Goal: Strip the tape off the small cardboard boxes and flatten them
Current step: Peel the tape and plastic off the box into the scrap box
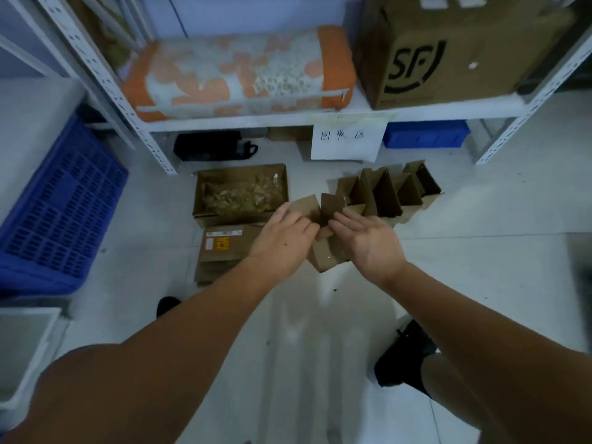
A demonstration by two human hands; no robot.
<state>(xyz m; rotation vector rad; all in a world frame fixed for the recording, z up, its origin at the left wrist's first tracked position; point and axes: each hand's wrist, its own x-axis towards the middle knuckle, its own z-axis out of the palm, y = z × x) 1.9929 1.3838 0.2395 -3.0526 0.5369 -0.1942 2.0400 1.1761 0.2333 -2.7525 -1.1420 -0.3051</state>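
both hands hold the small box (323, 241): left hand (282, 238) grips a flap, right hand (368, 241) lies open against it; press the sides flat slowly

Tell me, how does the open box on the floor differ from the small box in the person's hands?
The open box on the floor rests flat, untouched, and is filled with crumpled scraps; the small box is held up between the left hand and right hand, and nothing shows inside it. The floor box is wider and keeps its shape; the held one has its flaps splayed. Both are plain brown cardboard.
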